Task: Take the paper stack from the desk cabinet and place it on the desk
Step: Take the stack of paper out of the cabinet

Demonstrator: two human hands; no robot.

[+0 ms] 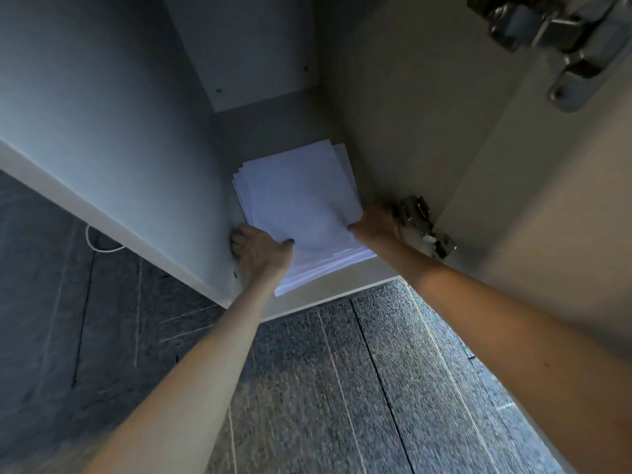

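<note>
A stack of white paper [301, 206] lies on the floor of the open desk cabinet [386, 121], its sheets slightly fanned at the far corners. My left hand [260, 251] grips the stack's near left edge, thumb on top and fingers underneath. On the right edge, my right hand [376, 222] holds the stack with its thumb pressed on the top sheet. The near end of the stack juts a little over the cabinet's front lip. The desk top is out of view.
The cabinet's left wall [113, 131] and right wall hem the stack in closely. A metal hinge [424, 224] sits just beside my right hand, another hinge [561, 39] at top right on the open door [554, 217]. Grey carpet [342, 388] lies below, with a white cable [102, 242] at left.
</note>
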